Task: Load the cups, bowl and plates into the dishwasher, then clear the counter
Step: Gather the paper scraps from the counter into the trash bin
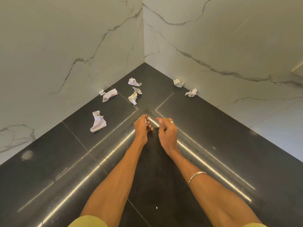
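A: Right, biggest first. What fills the frame?

B: Marble walls (65, 46) across the top half, meeting in a corner at upper centre. Below them a dark counter (213, 145), polished, with bright light streaks, running to the bottom edge.

A: Arms?

B: Both forearms come up from the bottom, yellow sleeves at the edge. Silver bangle (196, 177) on the right forearm, ring (171, 122) on a right finger.

A: Hands?

B: Left hand (142, 126) at centre, fingers curled round a small white scrap, barely visible. Right hand (166, 130) just beside it, fingers loosely bent, nothing in it that I can see.

A: Task items?

B: Only crumpled paper on the counter. Largest wad (97, 122) left of centre, well apart from the left hand. Flattened piece (110, 95) by the left wall, tiny ball (102, 92) touching it. Yellow-stained wad (134, 95) above the hands, another wad (134, 81) just behind it. Two more wads against the right wall (178, 83) (191, 92).

A: Cups, bowl, plates, dishwasher?

B: Not in view.
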`<state>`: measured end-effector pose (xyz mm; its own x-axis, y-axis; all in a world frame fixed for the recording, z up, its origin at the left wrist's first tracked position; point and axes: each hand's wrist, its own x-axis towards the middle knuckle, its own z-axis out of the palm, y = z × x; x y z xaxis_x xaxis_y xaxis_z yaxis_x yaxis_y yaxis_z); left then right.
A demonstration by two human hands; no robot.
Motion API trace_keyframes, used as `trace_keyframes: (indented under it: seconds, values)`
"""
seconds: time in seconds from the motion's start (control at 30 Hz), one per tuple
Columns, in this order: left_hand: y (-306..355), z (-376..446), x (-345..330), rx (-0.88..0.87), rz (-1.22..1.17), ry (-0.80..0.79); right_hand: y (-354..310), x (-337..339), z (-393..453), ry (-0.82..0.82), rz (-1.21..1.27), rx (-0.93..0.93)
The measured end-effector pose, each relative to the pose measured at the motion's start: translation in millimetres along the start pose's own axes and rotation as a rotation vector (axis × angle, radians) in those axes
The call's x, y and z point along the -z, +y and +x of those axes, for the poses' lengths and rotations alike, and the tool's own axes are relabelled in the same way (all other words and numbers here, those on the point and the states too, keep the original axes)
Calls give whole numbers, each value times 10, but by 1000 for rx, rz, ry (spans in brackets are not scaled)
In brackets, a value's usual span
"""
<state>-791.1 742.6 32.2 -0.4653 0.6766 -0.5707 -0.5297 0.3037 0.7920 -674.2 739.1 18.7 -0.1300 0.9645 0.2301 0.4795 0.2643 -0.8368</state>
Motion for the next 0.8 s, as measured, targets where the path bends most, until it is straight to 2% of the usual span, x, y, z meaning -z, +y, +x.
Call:
trace_keyframes:
  seconds: [0.1,0.27,0.43,0.53,0.67,0.8]
  values:
    - [34,60,-20,76,-227,-65,76,201,357,98,-83,-74]
    - [16,151,14,102,-348,-208,392,446,951,28,-301,-125]
    - [23,251,107,142,-320,-293,604,589,1444,-13,-495,-121]
    - [27,260,110,116,-280,-267,674,578,1621,-72,-616,-112]
    - [28,238,25,84,-277,-197,693,518,1807,-94,-668,-233]
    - [7,274,53,82,-340,-238,622,468,1818,-27,-508,-288]
